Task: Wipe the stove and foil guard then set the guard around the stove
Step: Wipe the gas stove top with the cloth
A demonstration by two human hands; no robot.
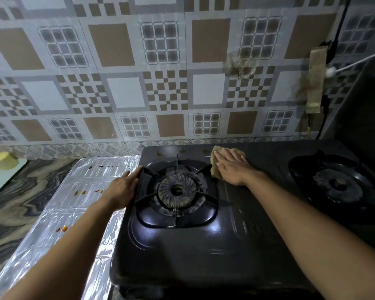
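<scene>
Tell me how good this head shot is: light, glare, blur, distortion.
Head view: dim, bluish light; the black stove reads dark, with soft sheen at its front. Glare streaks the foil guard lying flat beside it. Wide-angle bowing curves the wall tiles. Both hands, left and right on the cloth, look reasonably sharp; far edges soften.
</scene>
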